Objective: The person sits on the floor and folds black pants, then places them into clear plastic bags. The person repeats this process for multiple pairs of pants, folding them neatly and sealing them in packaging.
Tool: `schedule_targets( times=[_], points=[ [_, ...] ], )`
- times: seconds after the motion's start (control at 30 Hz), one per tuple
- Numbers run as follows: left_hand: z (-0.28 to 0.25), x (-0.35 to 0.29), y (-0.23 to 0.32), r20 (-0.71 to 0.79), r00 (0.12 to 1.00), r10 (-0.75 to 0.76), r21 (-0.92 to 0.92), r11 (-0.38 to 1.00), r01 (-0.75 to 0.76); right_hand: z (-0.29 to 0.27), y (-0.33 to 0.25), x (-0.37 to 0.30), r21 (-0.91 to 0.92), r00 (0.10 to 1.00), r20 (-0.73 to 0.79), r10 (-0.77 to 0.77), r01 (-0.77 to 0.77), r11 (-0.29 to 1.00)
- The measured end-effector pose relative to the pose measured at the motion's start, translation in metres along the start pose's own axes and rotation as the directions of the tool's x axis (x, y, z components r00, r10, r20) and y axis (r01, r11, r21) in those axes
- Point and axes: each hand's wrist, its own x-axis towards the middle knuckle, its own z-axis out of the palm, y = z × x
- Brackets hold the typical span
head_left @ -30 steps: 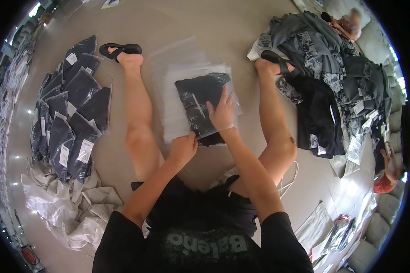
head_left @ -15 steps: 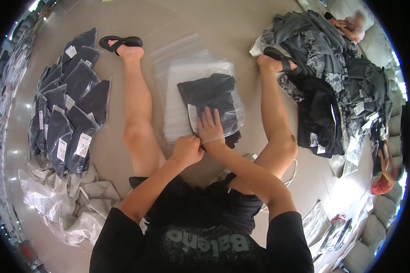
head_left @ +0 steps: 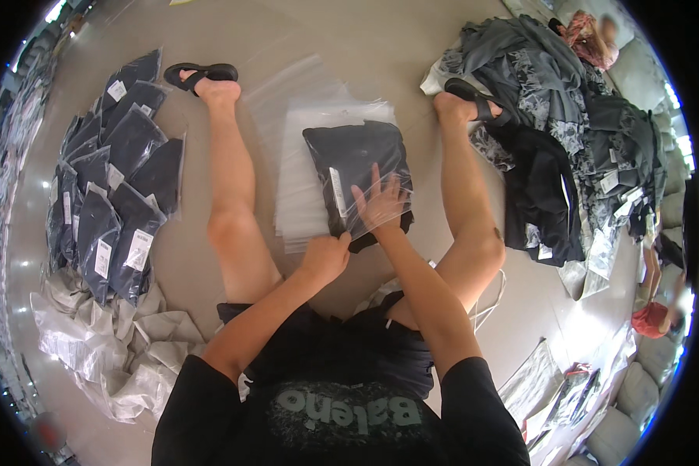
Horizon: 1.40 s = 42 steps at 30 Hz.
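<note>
A folded dark garment (head_left: 357, 147) lies mostly inside a clear plastic bag (head_left: 392, 116) on the floor between my legs. A white tag (head_left: 338, 193) shows on its left side, and its near end sticks out of the bag's mouth. My left hand (head_left: 326, 258) is closed, pinching the bag's near edge at the lower left. Fingers spread, my right hand (head_left: 382, 206) reaches through the bag's mouth and lies flat on the garment under the film. Beneath them is a stack of clear bags (head_left: 295, 175).
Several bagged dark garments (head_left: 140, 144) lie overlapped at the left, above a crumpled pale sack (head_left: 124, 342). A heap of grey and black clothes (head_left: 551, 116) fills the right side. Another person (head_left: 590, 39) sits at the far right; a second person (head_left: 652, 314) is below.
My right hand has slid right and slightly away, deeper under the film, fingers spreading wider. The garment now lies flatter and fills more of the bag. My left hand keeps hold of the edge.
</note>
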Motion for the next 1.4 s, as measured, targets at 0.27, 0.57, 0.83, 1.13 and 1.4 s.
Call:
schedule_targets(
  times=[0.27,0.57,0.83,1.13,1.4],
  points=[
    [-0.021,0.003,-0.021,-0.173,0.982,-0.082,-0.081,0.994,0.069,-0.023,-0.034,-0.008,0.094,0.826,-0.022,-0.563,0.562,0.822],
    [0.011,0.002,-0.045,-0.160,0.983,-0.090,-0.142,0.988,0.067,-0.014,-0.027,-0.040,-0.001,0.931,-0.043,-0.362,0.363,0.932],
    [0.028,-0.003,-0.033,-0.060,0.995,-0.077,-0.064,0.995,0.073,-0.003,0.014,-0.053,0.189,0.993,-0.107,-0.055,0.075,0.979],
    [0.020,-0.004,-0.037,-0.267,0.925,-0.272,-0.313,0.932,0.184,-0.081,-0.001,-0.085,0.294,0.791,0.524,-0.316,0.180,0.939],
    [0.011,0.006,-0.026,-0.401,0.900,-0.170,-0.414,0.910,-0.012,-0.031,0.047,-0.045,-0.049,0.978,0.061,0.200,-0.198,0.979]
  ],
)
